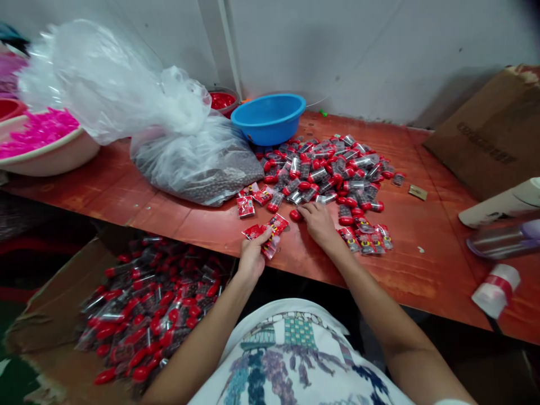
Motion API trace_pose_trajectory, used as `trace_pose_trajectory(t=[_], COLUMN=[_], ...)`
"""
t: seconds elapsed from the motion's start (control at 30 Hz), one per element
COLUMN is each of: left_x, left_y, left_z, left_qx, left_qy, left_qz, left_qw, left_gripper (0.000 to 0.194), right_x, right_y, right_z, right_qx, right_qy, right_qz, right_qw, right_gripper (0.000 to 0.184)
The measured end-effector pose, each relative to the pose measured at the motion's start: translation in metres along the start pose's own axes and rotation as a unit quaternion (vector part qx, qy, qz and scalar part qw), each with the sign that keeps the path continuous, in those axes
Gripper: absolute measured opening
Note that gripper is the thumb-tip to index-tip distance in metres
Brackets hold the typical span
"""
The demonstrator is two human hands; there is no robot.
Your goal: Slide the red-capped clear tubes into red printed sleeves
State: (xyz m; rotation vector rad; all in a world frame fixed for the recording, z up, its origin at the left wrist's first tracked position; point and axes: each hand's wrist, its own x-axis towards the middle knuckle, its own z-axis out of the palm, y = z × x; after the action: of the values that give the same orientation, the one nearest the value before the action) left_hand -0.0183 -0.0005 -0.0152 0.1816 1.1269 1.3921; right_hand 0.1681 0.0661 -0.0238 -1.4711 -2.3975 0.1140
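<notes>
My left hand is closed around several red printed packets at the table's front edge, the thumb pressed on top. To its right, my right hand reaches over the tabletop with fingers bent together at a small clear tube with a red cap. The hand covers most of that tube. Just beyond my hands lies a big heap of similar red-capped tubes with dark contents. A few loose red packets rest left of the heap, and several more packets lie right of my right hand.
Behind the heap stands a blue basin. A clear bag of dark beads slumps to the left, past a white basin of pink pieces. Below, an open carton holds many red-capped tubes. Bottles and a cardboard box are at right.
</notes>
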Motion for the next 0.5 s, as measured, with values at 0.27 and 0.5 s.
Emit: trace_pose_trajectory(t=[0.27, 0.5], left_x=[0.005, 0.003], left_y=[0.008, 0.004], left_z=[0.004, 0.013], left_qx=[-0.092, -0.088], left_qy=[0.025, 0.014], left_qz=[-0.071, -0.045], left_qw=[0.993, 0.995], left_gripper=[0.012, 0.014], right_x=[-0.049, -0.075], right_y=[-0.048, -0.087], right_z=[-0.005, -0.01], right_qx=[0.331, 0.599], right_qy=[0.062, 0.049], right_qz=[0.107, 0.211], right_qw=[0.936, 0.771], right_gripper=[0.026, 0.027])
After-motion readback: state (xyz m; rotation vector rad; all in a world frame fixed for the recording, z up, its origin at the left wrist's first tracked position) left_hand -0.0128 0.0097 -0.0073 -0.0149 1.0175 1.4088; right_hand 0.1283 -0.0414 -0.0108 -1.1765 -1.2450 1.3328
